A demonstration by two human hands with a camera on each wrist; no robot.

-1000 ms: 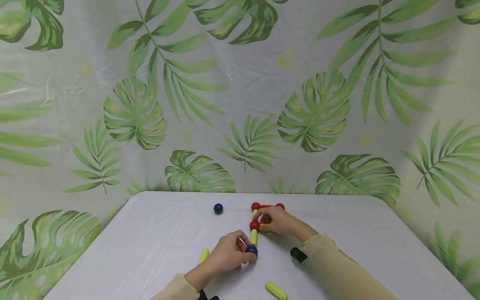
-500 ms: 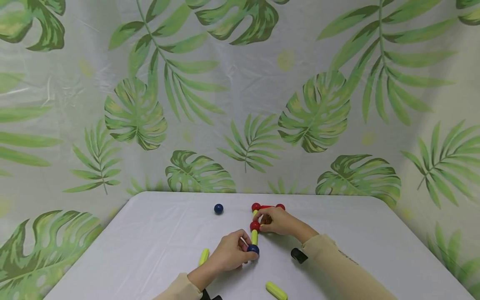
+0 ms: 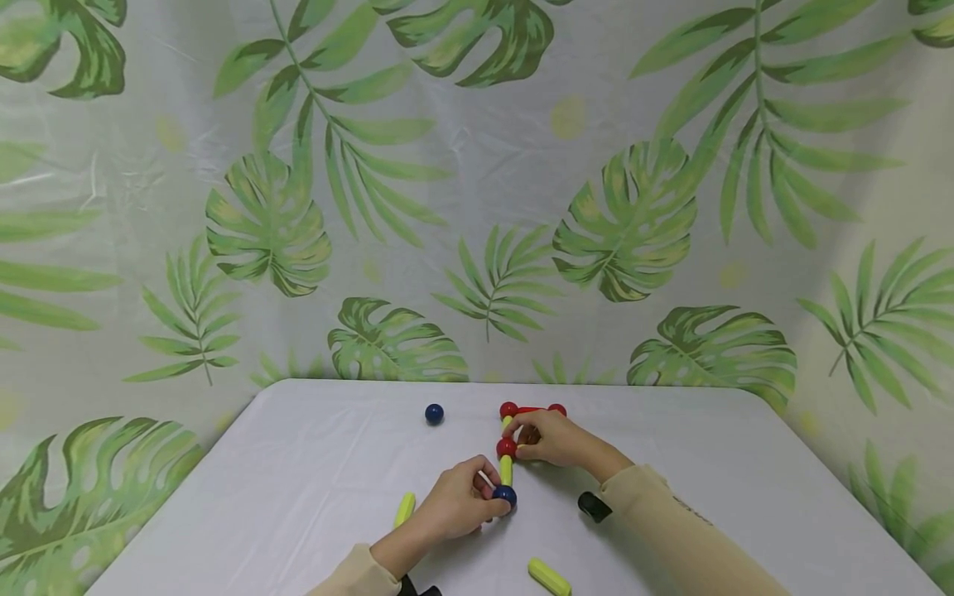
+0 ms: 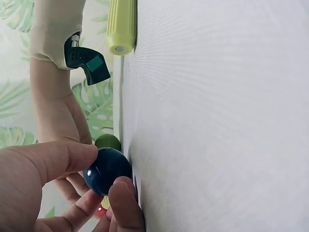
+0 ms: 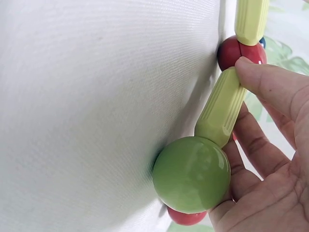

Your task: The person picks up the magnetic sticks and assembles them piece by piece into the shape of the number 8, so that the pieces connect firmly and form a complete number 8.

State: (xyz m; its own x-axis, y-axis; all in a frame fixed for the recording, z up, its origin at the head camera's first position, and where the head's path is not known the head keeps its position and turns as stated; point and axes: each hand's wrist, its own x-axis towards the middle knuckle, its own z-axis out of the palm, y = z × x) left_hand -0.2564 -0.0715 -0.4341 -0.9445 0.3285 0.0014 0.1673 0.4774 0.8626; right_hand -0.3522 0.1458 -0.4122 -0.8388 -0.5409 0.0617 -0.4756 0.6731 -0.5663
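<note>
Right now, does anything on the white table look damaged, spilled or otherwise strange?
No, nothing stands out: I see no spill or visible damage. The far blue ball and near yellow rod lie apart from the joined chain, but they appear to be simply loose pieces.

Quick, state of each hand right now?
Left hand: closed, holding a blue ball in its fingertips.
Right hand: closed, gripping at the joint between the nearest red ball and a yellow stick.
</note>
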